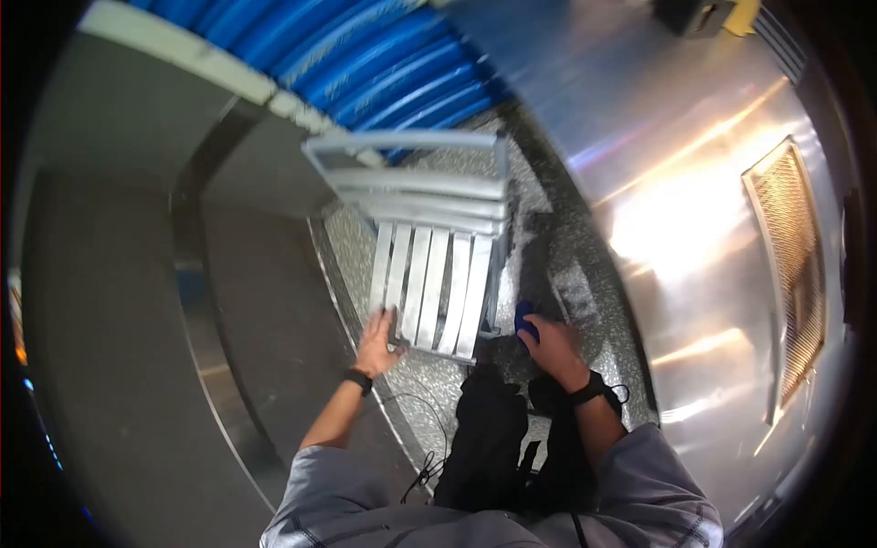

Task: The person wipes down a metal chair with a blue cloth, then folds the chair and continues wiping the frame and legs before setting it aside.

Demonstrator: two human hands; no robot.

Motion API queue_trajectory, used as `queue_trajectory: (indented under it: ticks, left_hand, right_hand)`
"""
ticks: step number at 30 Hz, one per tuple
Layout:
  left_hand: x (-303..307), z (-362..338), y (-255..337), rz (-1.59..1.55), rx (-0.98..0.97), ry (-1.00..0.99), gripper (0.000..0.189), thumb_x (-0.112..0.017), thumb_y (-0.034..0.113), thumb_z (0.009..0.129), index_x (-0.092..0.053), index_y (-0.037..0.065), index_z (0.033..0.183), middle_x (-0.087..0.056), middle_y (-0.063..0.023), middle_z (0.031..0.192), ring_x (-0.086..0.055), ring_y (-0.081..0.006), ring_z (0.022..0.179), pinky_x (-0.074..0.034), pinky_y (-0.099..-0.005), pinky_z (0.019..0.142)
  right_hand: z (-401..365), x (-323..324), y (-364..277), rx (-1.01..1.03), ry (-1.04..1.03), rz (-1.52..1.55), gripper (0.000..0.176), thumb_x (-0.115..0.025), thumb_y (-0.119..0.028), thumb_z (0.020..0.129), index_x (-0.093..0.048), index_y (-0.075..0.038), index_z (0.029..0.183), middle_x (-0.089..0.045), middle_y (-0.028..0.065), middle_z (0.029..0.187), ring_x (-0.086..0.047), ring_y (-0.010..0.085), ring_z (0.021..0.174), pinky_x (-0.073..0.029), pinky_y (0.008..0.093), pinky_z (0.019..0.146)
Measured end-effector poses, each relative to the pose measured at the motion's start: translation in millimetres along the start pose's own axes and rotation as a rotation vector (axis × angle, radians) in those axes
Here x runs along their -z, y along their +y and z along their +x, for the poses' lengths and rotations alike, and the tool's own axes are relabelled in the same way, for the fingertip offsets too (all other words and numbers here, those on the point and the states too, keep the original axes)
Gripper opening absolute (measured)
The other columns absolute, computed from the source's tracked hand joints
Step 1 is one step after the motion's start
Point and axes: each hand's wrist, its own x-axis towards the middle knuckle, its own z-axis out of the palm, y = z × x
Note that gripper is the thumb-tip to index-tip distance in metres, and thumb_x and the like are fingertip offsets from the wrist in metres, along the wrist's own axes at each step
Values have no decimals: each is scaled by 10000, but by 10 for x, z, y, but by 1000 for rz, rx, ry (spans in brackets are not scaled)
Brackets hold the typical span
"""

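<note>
A slatted folding chair [423, 283] with pale slats and a grey frame stands on the floor in front of me. My left hand [375, 345] is at the front left corner of its seat, fingers stretched out and thumb apart. Whether it touches the seat edge is hard to tell. To the right of the chair, my right hand [552, 349] is closed around a small dark blue object [524, 319]. Blur and the fingers hide what kind of object it is.
A blue ribbed shutter [365, 59] is behind the chair. Shiny metal panels [658, 219] with a vent grille [793, 274] rise on the right, dark panels [265, 292] on the left. A thin black cable [443, 416] lies on the speckled floor near my legs.
</note>
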Motion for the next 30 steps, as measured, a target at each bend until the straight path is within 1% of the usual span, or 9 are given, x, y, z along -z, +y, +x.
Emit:
queue_trajectory:
  ticks: [1,2,3,5,9,13,19,22,30]
  left_hand:
    - [-92,79,-75,-115,-31,15,626,-731,266,852,-471,91,1393,-488,-200,1441,-488,-289,1328,-378,-387,1097]
    - [-161,178,-127,-249,-12,-51,548,-724,254,861,-513,77,1334,-550,-189,1346,-543,-278,1246,-418,-376,1045]
    - [1261,320,386,-248,0,67,472,-716,242,870,-555,62,1274,-613,-178,1252,-599,-266,1165,-458,-364,993]
    - [1160,609,551,-537,-156,-30,297,-695,215,902,-634,41,1134,-712,-120,1013,-691,-225,939,-534,-337,838]
    - [1607,959,1983,-307,-557,-200,278,-688,217,918,-641,33,1122,-711,-113,982,-686,-193,909,-531,-315,805]
    - [1964,775,2876,-154,-635,-420,252,-669,202,932,-644,26,1110,-708,-85,926,-669,-153,820,-517,-284,734]
    - [2077,463,3234,-292,-920,-338,123,-587,134,993,-637,22,985,-666,-24,827,-578,-64,714,-468,-229,663]
    - [1865,217,3395,-413,-802,-385,109,-572,109,997,-623,13,991,-652,-18,817,-567,-58,701,-465,-213,652]
    - [1076,-1289,3842,-99,-1035,-845,80,-608,98,976,-615,19,988,-630,7,786,-550,-54,678,-484,-208,672]
  right_hand:
    - [-39,-116,-64,-40,59,37,363,-758,-311,806,-647,-107,1085,-709,140,963,-679,323,913,-542,435,760]
    - [-79,-229,-114,-86,118,68,350,-765,-294,797,-647,-111,1071,-706,140,975,-677,323,917,-543,423,757]
    - [270,616,-622,101,240,197,345,-761,-291,800,-651,-115,1074,-707,136,983,-675,328,925,-541,433,759]
    - [-21,937,-688,103,321,226,333,-753,-286,806,-660,-123,1081,-709,129,1000,-672,340,940,-538,452,763]
    - [-652,997,-552,-182,433,288,314,-758,-307,784,-677,-145,1040,-706,137,1014,-668,350,942,-541,445,791]
    - [-1669,661,-731,-702,726,476,271,-743,-319,807,-704,-141,1007,-710,172,880,-683,376,841,-546,451,761]
    - [-3049,-31,-1294,-1142,1332,648,232,-703,-312,862,-691,-114,982,-695,192,806,-683,389,777,-533,424,696]
    - [-3539,-494,-1521,-1392,1454,678,257,-698,-313,876,-685,-75,973,-695,194,808,-692,352,765,-526,398,702]
    - [-3808,-1804,-2229,-1817,1770,997,336,-682,-358,882,-662,-27,939,-695,192,826,-689,344,780,-518,391,717]
